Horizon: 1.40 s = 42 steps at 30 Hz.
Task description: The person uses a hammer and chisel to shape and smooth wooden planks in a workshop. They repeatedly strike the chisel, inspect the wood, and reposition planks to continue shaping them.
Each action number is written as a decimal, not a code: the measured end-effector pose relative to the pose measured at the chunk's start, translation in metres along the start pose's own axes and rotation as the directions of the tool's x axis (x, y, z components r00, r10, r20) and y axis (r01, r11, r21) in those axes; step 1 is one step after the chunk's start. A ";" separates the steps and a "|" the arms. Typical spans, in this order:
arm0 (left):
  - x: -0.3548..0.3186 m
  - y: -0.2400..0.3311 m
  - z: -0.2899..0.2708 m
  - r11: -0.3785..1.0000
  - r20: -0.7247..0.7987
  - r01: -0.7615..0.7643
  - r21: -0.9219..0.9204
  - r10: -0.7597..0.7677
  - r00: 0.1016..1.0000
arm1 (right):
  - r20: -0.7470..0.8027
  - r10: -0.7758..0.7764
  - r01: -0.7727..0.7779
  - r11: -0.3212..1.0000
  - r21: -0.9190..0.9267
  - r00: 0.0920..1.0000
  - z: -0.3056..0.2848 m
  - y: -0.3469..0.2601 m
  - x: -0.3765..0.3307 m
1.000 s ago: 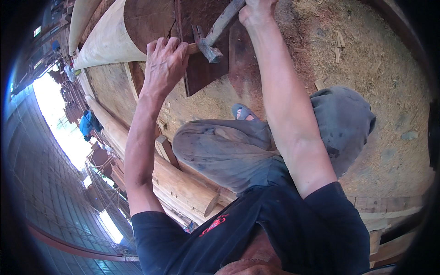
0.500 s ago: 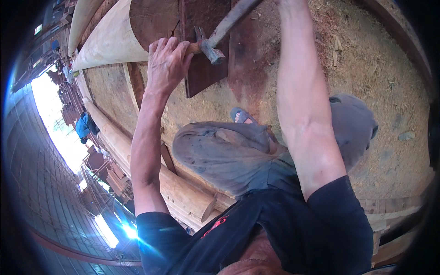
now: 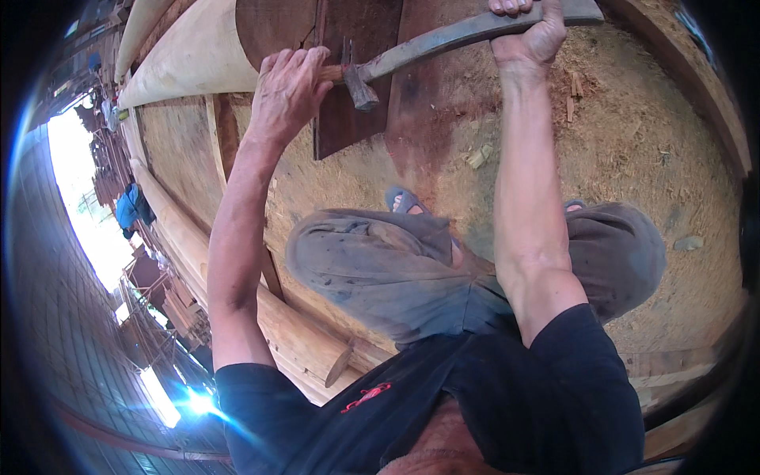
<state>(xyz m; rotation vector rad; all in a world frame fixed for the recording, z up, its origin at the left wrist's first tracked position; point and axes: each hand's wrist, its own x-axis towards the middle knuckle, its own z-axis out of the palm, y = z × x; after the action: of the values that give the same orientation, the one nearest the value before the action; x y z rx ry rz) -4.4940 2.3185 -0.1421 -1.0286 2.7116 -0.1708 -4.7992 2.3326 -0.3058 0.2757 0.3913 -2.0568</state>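
My right hand (image 3: 529, 39) grips a long, curved grey handle near its broad far end. The handle narrows leftward to the metal head of a hammer (image 3: 362, 87), which has a slim prong on one side and a blunt face on the other. My left hand (image 3: 289, 91) is closed round a short tan wooden handle (image 3: 332, 74) right beside that head. I cannot tell whether the two handles are one piece. Behind the hammer head stands a dark red-brown board (image 3: 348, 127), next to the dark cut end of a log (image 3: 277, 28).
Sawdust and chips cover the ground (image 3: 617, 158) around my bent legs (image 3: 364, 265). Pale peeled logs (image 3: 309, 340) lie along the left. A wooden beam (image 3: 689, 87) borders the far right. Stacked timber (image 3: 178, 305) and a blue item (image 3: 127, 207) show further left.
My right hand has come lower and into view with the handle's broad end. The curved handle now lies flatter, and the hammer head has turned with it. My left hand keeps its hold.
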 end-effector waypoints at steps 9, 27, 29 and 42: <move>-0.006 -0.001 -0.001 0.999 0.011 -0.025 0.026 0.025 1.000 | 0.115 0.093 -0.093 0.996 -0.005 0.989 -0.017 -0.023 -0.006; 0.005 -0.011 0.009 0.988 -0.107 -0.129 0.088 0.139 0.984 | 0.180 -0.043 0.083 0.972 -0.221 0.983 0.028 -0.012 0.055; 0.003 -0.010 0.008 0.988 -0.094 -0.142 0.055 0.146 0.985 | 0.187 0.047 0.016 0.946 -0.322 0.981 0.047 -0.003 0.086; 0.000 -0.010 0.008 0.991 0.040 -0.123 0.056 0.121 0.992 | 0.139 -0.067 0.093 0.977 -0.191 0.988 0.024 -0.011 0.050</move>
<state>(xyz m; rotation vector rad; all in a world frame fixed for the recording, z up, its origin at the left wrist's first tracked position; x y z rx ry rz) -4.4856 2.3105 -0.1478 -0.8393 2.7093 -0.2057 -4.8338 2.2881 -0.2996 0.0036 0.5280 -2.0829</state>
